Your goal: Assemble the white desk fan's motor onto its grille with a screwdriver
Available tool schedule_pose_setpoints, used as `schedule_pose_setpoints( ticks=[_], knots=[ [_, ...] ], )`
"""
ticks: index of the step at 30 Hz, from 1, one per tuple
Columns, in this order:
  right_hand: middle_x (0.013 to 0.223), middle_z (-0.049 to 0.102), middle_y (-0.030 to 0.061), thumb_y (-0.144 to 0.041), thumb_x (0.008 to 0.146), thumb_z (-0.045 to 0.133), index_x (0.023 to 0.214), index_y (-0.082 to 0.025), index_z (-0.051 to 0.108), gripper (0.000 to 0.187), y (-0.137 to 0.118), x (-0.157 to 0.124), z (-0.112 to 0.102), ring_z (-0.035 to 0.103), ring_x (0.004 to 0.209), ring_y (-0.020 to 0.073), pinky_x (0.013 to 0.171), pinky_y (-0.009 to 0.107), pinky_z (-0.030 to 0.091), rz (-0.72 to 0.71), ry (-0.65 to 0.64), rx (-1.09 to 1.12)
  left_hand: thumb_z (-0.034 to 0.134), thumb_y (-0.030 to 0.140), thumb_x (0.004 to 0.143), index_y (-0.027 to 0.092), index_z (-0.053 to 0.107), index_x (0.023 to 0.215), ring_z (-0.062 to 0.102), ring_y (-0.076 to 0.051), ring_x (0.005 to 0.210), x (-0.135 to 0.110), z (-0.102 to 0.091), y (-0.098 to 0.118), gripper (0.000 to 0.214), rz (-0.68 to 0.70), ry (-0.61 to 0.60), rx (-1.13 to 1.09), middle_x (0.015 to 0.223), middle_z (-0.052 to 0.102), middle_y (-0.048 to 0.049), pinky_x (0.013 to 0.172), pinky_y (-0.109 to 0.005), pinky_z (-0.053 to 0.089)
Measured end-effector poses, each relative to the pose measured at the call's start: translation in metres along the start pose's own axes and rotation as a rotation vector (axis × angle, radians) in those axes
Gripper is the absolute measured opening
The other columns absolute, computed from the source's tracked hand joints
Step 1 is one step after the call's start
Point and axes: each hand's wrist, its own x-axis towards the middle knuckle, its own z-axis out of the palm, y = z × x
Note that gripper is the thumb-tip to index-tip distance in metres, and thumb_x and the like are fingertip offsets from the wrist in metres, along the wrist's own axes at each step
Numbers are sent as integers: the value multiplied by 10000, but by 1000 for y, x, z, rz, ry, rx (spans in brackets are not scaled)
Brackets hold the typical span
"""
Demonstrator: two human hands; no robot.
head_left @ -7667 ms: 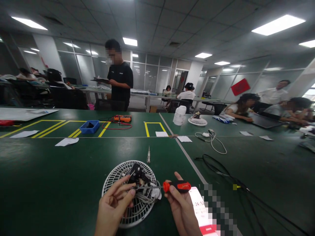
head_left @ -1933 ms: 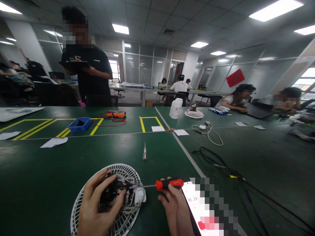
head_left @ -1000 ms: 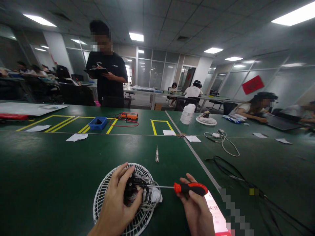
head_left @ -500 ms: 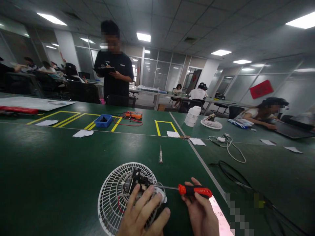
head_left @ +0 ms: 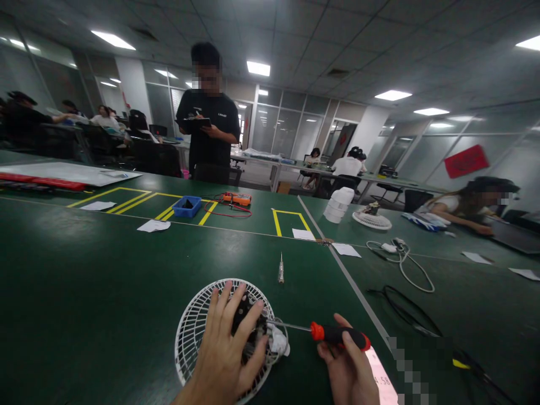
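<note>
Right hand: the right hand (head_left: pixel 350 360) is closed around the handle of the red-and-black screwdriver (head_left: pixel 341 336), thumb on the near side.
Screwdriver: shaft directed left, near horizontal in view, reaching from the right hand to the motor assembly (head_left: pixel 239 315); tip hidden, so its seating cannot be told.
Left hand: the left hand (head_left: pixel 225 346) lies over the motor assembly, fingers spread and directed toward the far side, thumb set apart on the right; palm contact cannot be told.
Motor assembly: beneath the left hand, left of the right hand and its grip; black body partly covered by the fingers.
White fan grille (head_left: pixel 189 329): on the green table (head_left: pixel 105 315), under the motor assembly, its left portion exposed beside the left hand.
White wrapped piece (head_left: pixel 278 341): at the right edge of the grille, just on the near side of the shaft.
Phone (head_left: pixel 382 378): lit, partly behind the right hand, to its right.
Small clear-handled screwdriver (head_left: pixel 280 273): beyond the grille, pointing to the far side.
Right side of table: black cable (head_left: pixel 405 309) nearer, white cable (head_left: pixel 415 270) farther.
Far side of table: blue tray (head_left: pixel 187 211) and orange multimeter (head_left: pixel 237 198) at left; white plastic housing (head_left: pixel 338 205) and second grille (head_left: pixel 372 221) at right.
</note>
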Motion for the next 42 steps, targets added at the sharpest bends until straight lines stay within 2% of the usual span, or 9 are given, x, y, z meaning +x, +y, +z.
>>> schedule_pose_setpoints(
  ticks=[3, 9, 12, 17, 23, 27, 29, 35, 42],
  knots=[
    [1088, 709, 81, -420, 704, 801, 1087, -219, 704, 443, -1, 0, -1, 642, 925, 264, 747, 396, 503, 0, -36, 58, 649, 206, 884, 157, 402, 1462, 293, -345, 1521, -1, 2, -12, 630, -78, -22, -13, 1584, 352, -191, 1225, -605, 306],
    [647, 544, -68, -399, 751, 830, 1225, -226, 630, 543, 1, 2, -2, 483, 581, 140, 592, 301, 419, -43, -29, -17, 632, 331, 884, 185, 239, 1561, 484, -297, 1411, -3, 3, -21, 796, -286, -120, -74, 1550, 439, -171, 1126, -506, 491],
    [619, 519, -82, -438, 742, 843, 1237, -230, 617, 583, 1, 2, -1, 459, 550, 136, 563, 294, 405, -16, -6, -39, 627, 343, 878, 203, 250, 1559, 564, -279, 1340, -3, 2, -20, 791, -303, -119, -102, 1483, 535, -136, 1102, -476, 521],
    [955, 712, 50, -437, 661, 851, 1120, -218, 663, 543, 2, 2, -2, 644, 846, 241, 699, 367, 500, 50, -19, 53, 623, 376, 882, 219, 296, 1534, 624, -260, 1266, -2, 1, -20, 746, -346, -155, -125, 1417, 601, -110, 1062, -452, 556],
    [604, 523, -86, -424, 711, 867, 1185, -223, 629, 567, 4, 0, -1, 455, 539, 127, 563, 288, 421, -1, -6, -45, 616, 348, 892, 298, 443, 1444, 615, -251, 1268, -1, -1, -22, 581, -286, -194, -115, 1417, 588, -67, 1049, -447, 562],
    [509, 438, -95, -476, 645, 910, 847, -202, 651, 428, 5, 1, 2, 386, 492, 107, 507, 267, 384, 38, -16, -66, 618, 360, 895, 311, 477, 1412, 612, -252, 1261, -1, -1, -21, 537, -305, -204, -113, 1417, 571, -66, 1036, -453, 568],
    [524, 504, -64, -479, 599, 929, 730, -206, 613, 439, 6, 2, 0, 451, 516, 124, 516, 275, 411, 82, -24, -57, 617, 360, 895, 307, 479, 1404, 607, -252, 1263, -1, 0, -20, 530, -319, -197, -118, 1411, 571, -68, 1040, -458, 563],
    [908, 739, 51, -420, 580, 922, 924, -221, 654, 479, 7, 8, -8, 662, 854, 247, 709, 371, 532, 147, -45, 65, 627, 341, 883, 284, 503, 1379, 613, -261, 1253, -2, 1, -19, 514, -324, -165, -128, 1395, 582, -84, 1036, -461, 561],
    [540, 448, -114, -427, 655, 908, 1045, -238, 598, 533, 7, 2, -2, 369, 467, 96, 490, 251, 372, 59, -50, -40, 639, 333, 872, 272, 501, 1365, 620, -259, 1238, -3, 2, -20, 516, -326, -138, -128, 1372, 597, -84, 1032, -466, 562]
  ],
)
